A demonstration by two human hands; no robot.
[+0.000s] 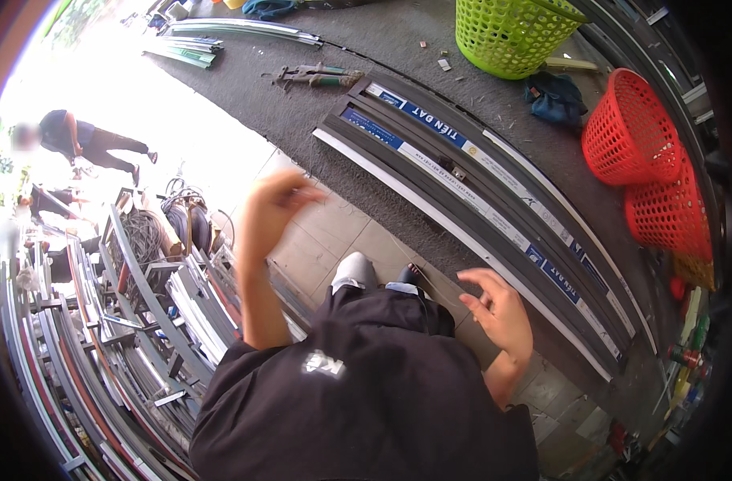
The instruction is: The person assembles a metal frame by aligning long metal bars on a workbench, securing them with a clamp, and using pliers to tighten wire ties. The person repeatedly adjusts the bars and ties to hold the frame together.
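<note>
My left hand [284, 195] is raised over the tiled floor, bent at the wrist and smeared by motion. Its fingers are too blurred to tell whether they are apart or hold anything. My right hand [498, 311] hovers near the white-edged side of the long dark metal profiles, its thumb and fingers apart and nothing between them. These dark profiles [494, 188] lie side by side on a grey mat, with blue and white printed film along them. Neither hand visibly touches them.
Beyond the profiles stand a green basket [510, 36] and red baskets [632, 128], with a dark blue cloth [555, 100] between. Long-handled cutters [322, 78] lie on the mat. Racks of long bars [85, 345] and coiled cable [191, 220] fill the left. A person [101, 143] stands farther off.
</note>
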